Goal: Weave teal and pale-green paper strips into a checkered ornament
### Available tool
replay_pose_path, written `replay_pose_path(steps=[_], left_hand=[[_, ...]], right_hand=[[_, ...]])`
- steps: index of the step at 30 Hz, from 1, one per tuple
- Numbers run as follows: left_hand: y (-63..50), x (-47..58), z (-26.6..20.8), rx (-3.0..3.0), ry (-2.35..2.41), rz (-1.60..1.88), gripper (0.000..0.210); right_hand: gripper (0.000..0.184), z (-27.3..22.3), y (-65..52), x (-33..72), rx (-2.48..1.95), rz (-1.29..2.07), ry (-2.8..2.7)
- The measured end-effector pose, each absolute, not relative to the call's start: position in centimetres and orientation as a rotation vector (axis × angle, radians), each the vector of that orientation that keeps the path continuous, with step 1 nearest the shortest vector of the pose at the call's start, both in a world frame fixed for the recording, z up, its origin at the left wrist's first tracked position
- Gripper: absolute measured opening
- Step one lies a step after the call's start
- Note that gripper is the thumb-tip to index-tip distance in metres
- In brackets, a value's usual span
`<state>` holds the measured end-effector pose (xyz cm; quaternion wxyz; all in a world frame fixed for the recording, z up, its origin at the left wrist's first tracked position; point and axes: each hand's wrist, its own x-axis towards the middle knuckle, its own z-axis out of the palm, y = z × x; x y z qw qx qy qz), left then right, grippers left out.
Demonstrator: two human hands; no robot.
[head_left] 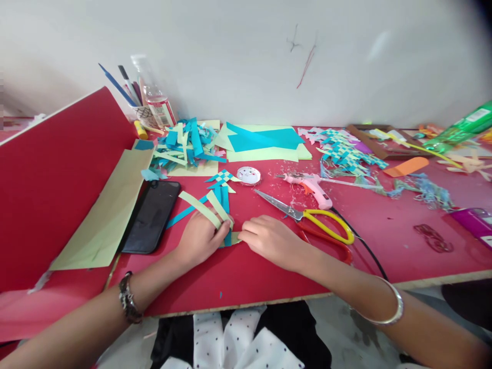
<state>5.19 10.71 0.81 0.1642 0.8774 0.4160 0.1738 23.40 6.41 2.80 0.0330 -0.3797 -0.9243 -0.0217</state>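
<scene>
My left hand (200,238) is closed around several crossed paper strips near the front of the red table. Pale green strips (198,206) stick up past its thumb, and blue strips (222,196) run out behind and to the left. My right hand (271,241) has its fingers pinched at the end of a pale green strip (235,238) that comes out from under the left hand. Just beyond lies a small blue and green woven paper piece (223,178). Scissors (295,212) with yellow and red handles rest by the right hand. The crossing of the strips is partly hidden by my fingers.
Left of my hands are a black phone (151,218) and a pale green sheet (103,215). A pink glue gun (309,187) and a white round lid (248,176) lie beyond. Cut strips (192,141), paper sheets (265,139) and woven pieces (342,151) line the back.
</scene>
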Motion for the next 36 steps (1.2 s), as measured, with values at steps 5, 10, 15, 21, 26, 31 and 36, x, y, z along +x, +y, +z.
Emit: replay_pose_path(steps=[5, 10, 15, 21, 26, 31, 36], left_hand=[[10.7, 5.2, 0.7, 2.570, 1.127, 0.500, 0.028], [10.5, 5.3, 0.7, 2.769, 1.122, 0.396, 0.019], [10.5, 5.4, 0.8, 2.724, 1.099, 0.417, 0.017], [10.5, 5.2, 0.8, 2.699, 1.079, 0.450, 0.025], [10.4, 5.1, 0.9, 2.747, 1.034, 0.492, 0.027], [10.2, 5.1, 0.9, 2.732, 1.040, 0.517, 0.027], [10.3, 5.2, 0.7, 2.648, 1.066, 0.538, 0.019]], right_hand=[[0.025, 3.0, 6.1, 23.1, -0.918, -0.491, -2.843], [0.026, 3.1, 6.1, 22.8, -0.860, -0.601, -2.706], [0.023, 2.9, 6.4, 22.8, -1.027, -0.454, -2.554], [0.023, 2.8, 7.8, 22.8, -1.131, -0.285, -2.495], [0.017, 2.6, 8.4, 22.4, -1.130, -0.205, -2.482], [0.018, 2.7, 8.7, 22.4, -0.985, -0.261, -2.517], [0.022, 3.2, 9.4, 22.6, -0.893, -0.301, -2.597]])
